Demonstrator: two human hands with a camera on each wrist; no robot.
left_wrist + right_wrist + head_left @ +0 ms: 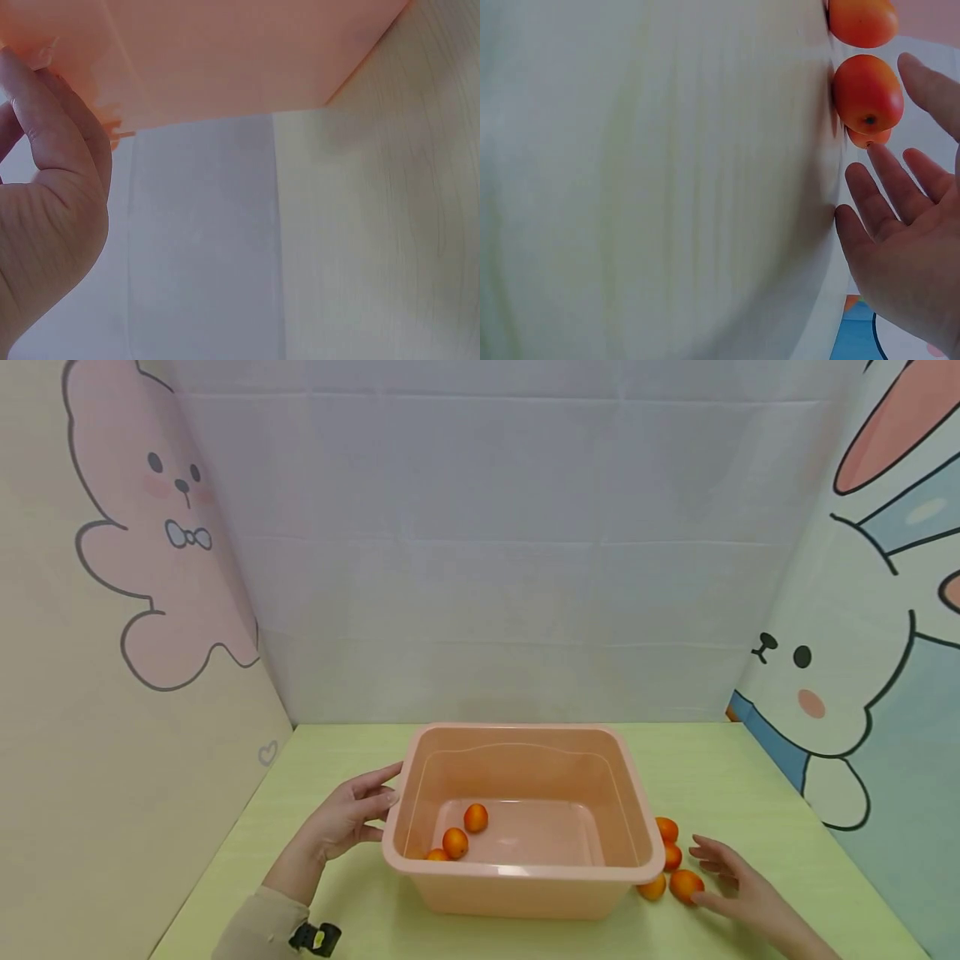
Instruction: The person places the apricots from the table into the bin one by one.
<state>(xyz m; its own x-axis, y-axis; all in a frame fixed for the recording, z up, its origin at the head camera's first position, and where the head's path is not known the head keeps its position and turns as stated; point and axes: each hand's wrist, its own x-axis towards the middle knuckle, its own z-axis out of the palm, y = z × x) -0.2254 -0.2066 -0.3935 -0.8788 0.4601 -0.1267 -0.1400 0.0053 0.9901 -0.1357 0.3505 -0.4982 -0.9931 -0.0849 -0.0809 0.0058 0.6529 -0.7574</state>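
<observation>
A peach-coloured plastic basin [517,893] stands in the middle of the table, with three small oval orange fruits [455,843] at the left of its floor. At its left side my left hand [352,814] grips the rim, the thumb over the edge; the left wrist view shows this hand [56,180] close against the basin's wall [225,60]. More orange fruits [686,887], several of them, lie by the basin's right side. My right hand [738,889] is beside the nearest of these, thumb and fingers spread. In the right wrist view its palm faces the fruits [868,94] and holds nothing.
A pale yellow-green tabletop [345,893] lies under everything. White cloth [480,552] stands behind it, and side panels with a cartoon bear [172,585] and a rabbit [840,693] flank it. A black band [315,938] sits on the left wrist.
</observation>
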